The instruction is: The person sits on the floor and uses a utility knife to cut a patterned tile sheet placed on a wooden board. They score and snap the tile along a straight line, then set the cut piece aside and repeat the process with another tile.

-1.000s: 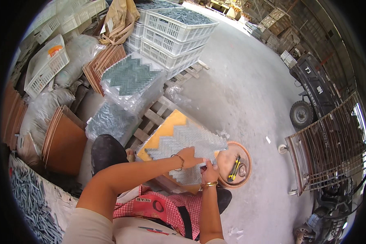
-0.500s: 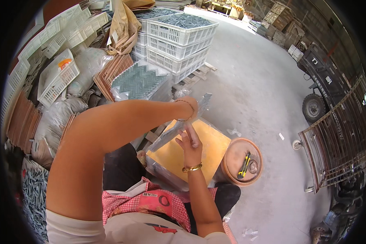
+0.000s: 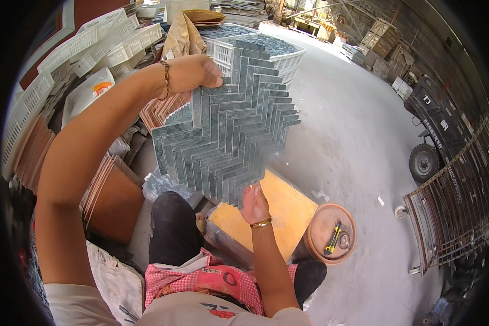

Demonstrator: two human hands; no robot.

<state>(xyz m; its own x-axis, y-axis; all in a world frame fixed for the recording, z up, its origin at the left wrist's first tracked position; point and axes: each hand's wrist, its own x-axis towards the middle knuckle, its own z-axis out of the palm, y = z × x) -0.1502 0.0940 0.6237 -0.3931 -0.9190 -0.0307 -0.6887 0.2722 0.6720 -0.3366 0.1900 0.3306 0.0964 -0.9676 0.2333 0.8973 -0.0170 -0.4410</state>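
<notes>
A sheet of green herringbone mosaic tile (image 3: 231,127), with stepped, zigzag edges, is held up in front of me with its patterned face in view. My left hand (image 3: 200,73) is closed on its upper left edge, with the thumb on the near side. At the bottom edge my right hand (image 3: 254,204) grips the sheet, its fingers partly hidden there. Below the sheet is a flat yellow board (image 3: 280,212) on a plastic-wrapped stack, just in front of my knees. The sheet covers part of this board.
Right of the board, a round reddish-brown lid (image 3: 345,217) carries a yellow-and-black utility knife (image 3: 333,239). Crates of loose tile strips (image 3: 288,62) stand behind the sheet. Brown panels (image 3: 114,204) lean at left. A wheeled metal rack (image 3: 445,217) and a dark cart (image 3: 434,108) are at right.
The tile sheet was nearly edge-on and low over the yellow board; now it is raised and turned to face me. My left hand has moved up and to the left.
</notes>
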